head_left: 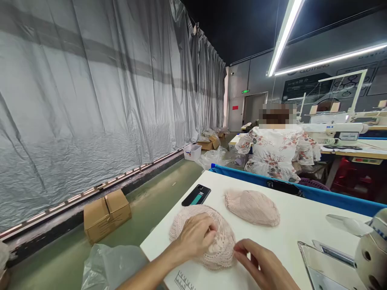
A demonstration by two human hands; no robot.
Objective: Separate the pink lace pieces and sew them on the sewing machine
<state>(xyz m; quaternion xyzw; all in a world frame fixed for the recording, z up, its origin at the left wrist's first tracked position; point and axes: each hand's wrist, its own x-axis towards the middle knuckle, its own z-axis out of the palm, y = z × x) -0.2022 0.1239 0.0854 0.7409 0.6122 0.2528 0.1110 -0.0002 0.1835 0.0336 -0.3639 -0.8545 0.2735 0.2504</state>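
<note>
A big silver curtain [90,100] fills most of the left side. At lower left, a brown box [107,215] sits on the green floor [163,177], with a see-through plastic bag [111,264] just below it in the frame. Near the middle there is a white bin [192,152], and more brown boxes [208,145] are behind it. A black phone [196,195] with a blue-green stripe lies on the white table [290,237], below the middle. Right of the middle, a person [273,151] in a white flowery top has their back to us. A white sewing machine [338,132] is at the right. A small green sign [245,91] glows near a doorway [254,108]. Long bright lamps [285,36] hang at upper right.
</note>
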